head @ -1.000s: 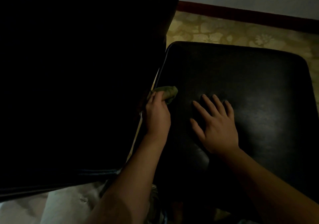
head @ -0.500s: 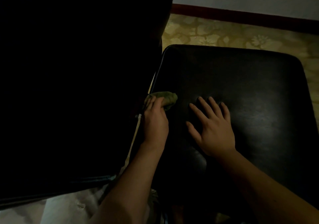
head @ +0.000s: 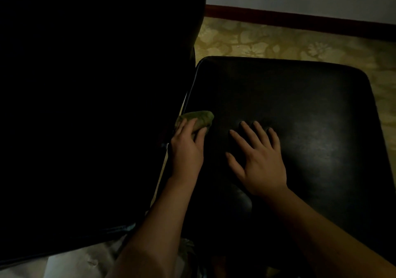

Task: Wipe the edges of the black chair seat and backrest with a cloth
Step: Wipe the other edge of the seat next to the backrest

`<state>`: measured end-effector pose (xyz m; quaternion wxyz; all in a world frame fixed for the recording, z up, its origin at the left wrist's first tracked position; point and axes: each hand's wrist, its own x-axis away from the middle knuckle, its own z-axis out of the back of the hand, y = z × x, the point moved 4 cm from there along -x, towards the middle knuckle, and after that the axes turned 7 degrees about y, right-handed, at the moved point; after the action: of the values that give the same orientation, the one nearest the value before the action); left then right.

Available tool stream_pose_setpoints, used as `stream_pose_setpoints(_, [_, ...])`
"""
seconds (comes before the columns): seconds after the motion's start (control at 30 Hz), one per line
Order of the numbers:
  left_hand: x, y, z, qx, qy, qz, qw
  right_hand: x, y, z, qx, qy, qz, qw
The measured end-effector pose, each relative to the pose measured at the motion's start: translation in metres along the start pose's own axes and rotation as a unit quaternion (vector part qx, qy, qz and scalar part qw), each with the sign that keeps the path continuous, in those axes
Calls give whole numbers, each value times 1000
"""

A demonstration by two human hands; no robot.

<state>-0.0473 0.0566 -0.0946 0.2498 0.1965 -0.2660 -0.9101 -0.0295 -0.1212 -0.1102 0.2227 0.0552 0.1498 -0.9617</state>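
Observation:
The black chair seat (head: 300, 97) fills the right half of the dim head view. The black backrest (head: 96, 106) rises as a dark mass on the left. A bunched green cloth (head: 198, 117) sits at the seat's rear edge, in the gap beside the backrest. My left hand (head: 187, 147) grips the cloth with fingers curled over it. My right hand (head: 259, 157) lies flat on the seat with fingers spread, a little right of the cloth.
A patterned yellowish floor (head: 267, 44) shows beyond the seat, ending at a dark red skirting board (head: 300, 20) under a pale wall. Pale fabric (head: 70, 265) shows at the bottom left below the backrest.
My left hand and the cloth stay at about the same spot on the seat's rear edge, with fingers shifted further over the cloth. The right hand stays flat. The camera drifted slightly.

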Motion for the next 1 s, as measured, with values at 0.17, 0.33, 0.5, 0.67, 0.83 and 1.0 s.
stream_pose_setpoints(0.17, [-20, 16, -2, 46, 33, 21, 998, -1, 0, 0, 1, 1, -2, 1000])
stream_pose_setpoints(0.33, [-20, 17, -3, 43, 39, 38, 998, 1, 1, 0, -1, 0, -1, 1000])
stream_pose_setpoints(0.5, [-4, 10, -1, 17, 47, 7, 999, 1, 1, 1, -10, 3, -1, 1000])
stream_pose_setpoints(0.67, [-24, 19, -11, 28, 43, 41, 998, -2, 3, 2, -26, -16, 3, 1000])
stream_pose_setpoints(0.83, [-29, 26, -9, 27, 30, 66, 997, -7, 2, 7, -31, -27, 0, 999])
stream_pose_setpoints(1.0, [-6, 11, 2, 28, 33, 40, 998, -38, 6, 10, -19, -25, 27, 999])
